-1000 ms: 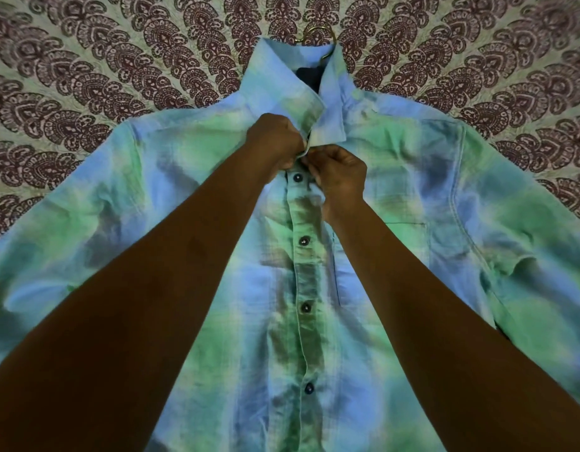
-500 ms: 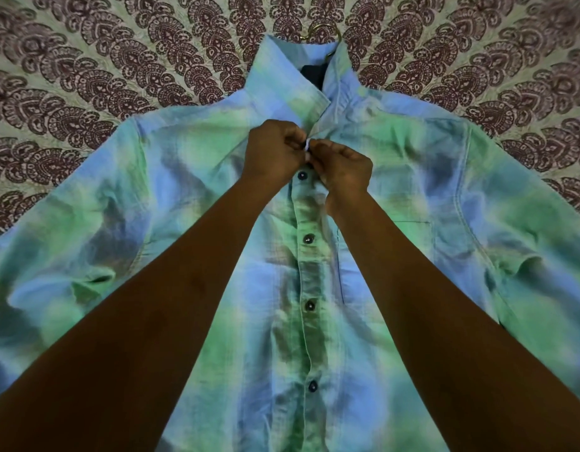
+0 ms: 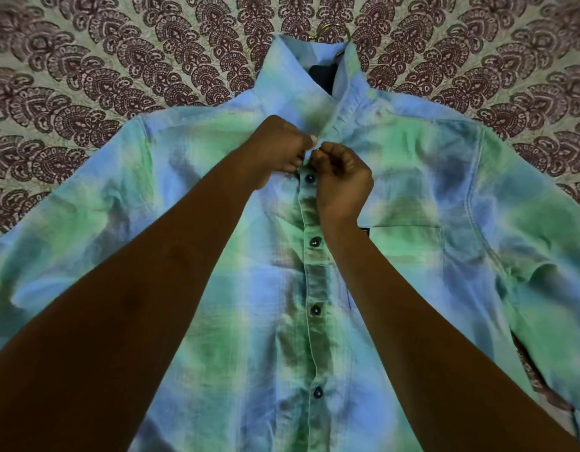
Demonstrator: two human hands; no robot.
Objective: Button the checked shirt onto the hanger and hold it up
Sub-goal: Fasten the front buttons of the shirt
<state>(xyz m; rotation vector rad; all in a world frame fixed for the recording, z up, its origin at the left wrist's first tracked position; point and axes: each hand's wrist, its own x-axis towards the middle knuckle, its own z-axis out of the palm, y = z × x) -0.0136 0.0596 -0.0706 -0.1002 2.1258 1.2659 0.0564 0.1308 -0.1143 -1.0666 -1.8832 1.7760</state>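
A blue and green checked shirt [image 3: 412, 177] lies flat, front up, with several dark buttons done up along its placket [image 3: 315, 275]. The collar stands up at the top. Just the thin hook of the hanger [image 3: 334, 27] shows above the collar; the rest is hidden inside the shirt. My left hand [image 3: 278, 148] and my right hand [image 3: 342, 177] meet at the base of the collar, each pinching an edge of the shirt at the top button. That button is hidden by my fingers.
The shirt rests on a pale bedsheet [image 3: 119, 66] printed with maroon paisley fans, which shows all around the shoulders and sleeves. The right sleeve is folded near the right edge. A chest pocket [image 3: 409, 243] sits beside my right forearm.
Both hands have stayed at the collar's base, working the top edges together. The collar's points, folded down a second ago, now stand more upright.
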